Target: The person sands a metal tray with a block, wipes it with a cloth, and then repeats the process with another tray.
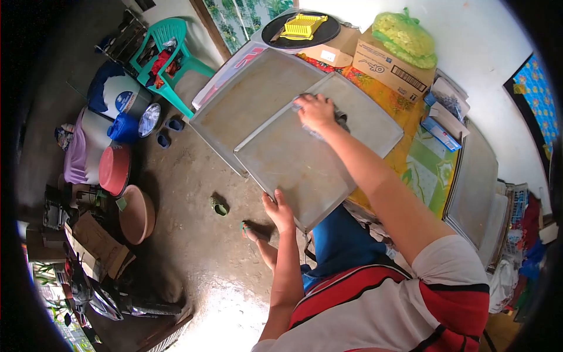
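Note:
A flat metal tray (311,170) with raised edges lies over part of a second, similar tray (252,94). My right hand (316,112) presses a dark, crumpled cloth (341,119) against the upper part of the nearer tray. My left hand (279,211) grips that tray's edge at the lower left, with the thumb over the rim. Under the trays shows a table with an orange and green patterned cover (427,164).
Behind the trays stand a round black tray (275,29) with a yellow rack (304,27) and a cardboard box (390,67) under a green bag (404,36). More trays (476,176) lean at the right. A green chair (190,61) and basins (137,214) are on the left.

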The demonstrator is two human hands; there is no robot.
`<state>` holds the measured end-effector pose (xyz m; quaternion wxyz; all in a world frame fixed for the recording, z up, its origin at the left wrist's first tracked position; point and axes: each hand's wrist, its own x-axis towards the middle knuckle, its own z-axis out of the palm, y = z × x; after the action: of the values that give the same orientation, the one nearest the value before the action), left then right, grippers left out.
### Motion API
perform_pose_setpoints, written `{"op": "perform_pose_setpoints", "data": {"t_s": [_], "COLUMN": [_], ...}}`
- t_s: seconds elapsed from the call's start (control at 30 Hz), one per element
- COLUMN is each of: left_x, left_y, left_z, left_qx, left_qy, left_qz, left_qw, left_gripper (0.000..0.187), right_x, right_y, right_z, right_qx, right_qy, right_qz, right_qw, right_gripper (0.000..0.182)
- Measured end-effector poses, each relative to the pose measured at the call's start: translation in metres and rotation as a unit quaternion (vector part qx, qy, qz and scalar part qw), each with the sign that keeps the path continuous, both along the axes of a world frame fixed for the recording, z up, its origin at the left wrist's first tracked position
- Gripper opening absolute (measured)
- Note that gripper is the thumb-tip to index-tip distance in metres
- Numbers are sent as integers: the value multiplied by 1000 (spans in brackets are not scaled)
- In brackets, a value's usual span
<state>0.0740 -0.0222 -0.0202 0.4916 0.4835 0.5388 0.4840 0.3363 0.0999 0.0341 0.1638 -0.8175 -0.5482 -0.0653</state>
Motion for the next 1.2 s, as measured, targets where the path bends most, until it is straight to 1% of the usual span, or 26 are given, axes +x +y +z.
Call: {"op": "perform_pose_setpoints", "data": {"t_s": [0.07, 0.1, 0.27, 0.4, 0.57, 0.7, 0.8, 0.9, 0.97, 1.07, 1.17, 1.2], "left_x": [0, 0, 1, 1, -1, 1, 2, 3, 3, 3, 2, 1], "left_y": [0, 0, -1, -1, 1, 2, 0, 1, 1, 2, 5, 4], "left_z": [1, -5, 7, -6, -13, -14, 3, 1, -5, -5, -11, -11], "left_qx": [-4, 2, -10, -10, -14, 20, -8, -3, 0, 11, 7, 10], "left_qy": [-10, 6, 26, 67, 89, 110, 75, 79, 75, 50, 66, 63], "left_qz": [-4, 11, 3, 26, 24, 39, 11, 27, 33, 27, 35, 37], "left_qw": [1000, 1000, 1000, 997, 996, 993, 997, 996, 997, 998, 997, 997], "left_gripper": [40, 35, 44, 49, 54, 44, 51, 46, 47, 48, 46, 46], "right_x": [36, 52, 104, 126, 130, 120, 118, 111, 96, 65, 5, -18], "right_y": [2, 4, 18, 23, -15, -88, -142, -181, -197, -207, -210, -211], "right_z": [1, 1, 4, 11, 11, 22, 25, 29, 33, 33, 45, 46], "right_qx": [-23, -32, -74, -119, -127, -151, -152, -160, -156, -165, -172, -173], "right_qy": [-13, -19, -73, -49, -85, -86, -64, -39, -31, -8, 43, 39], "right_qz": [-45, -58, -104, -109, -101, -109, -121, -147, -171, -171, -121, -107], "right_qw": [999, 998, 989, 986, 983, 979, 979, 975, 972, 971, 977, 978], "right_gripper": [32, 32, 35, 41, 36, 37, 35, 33, 32, 32, 31, 30]}}
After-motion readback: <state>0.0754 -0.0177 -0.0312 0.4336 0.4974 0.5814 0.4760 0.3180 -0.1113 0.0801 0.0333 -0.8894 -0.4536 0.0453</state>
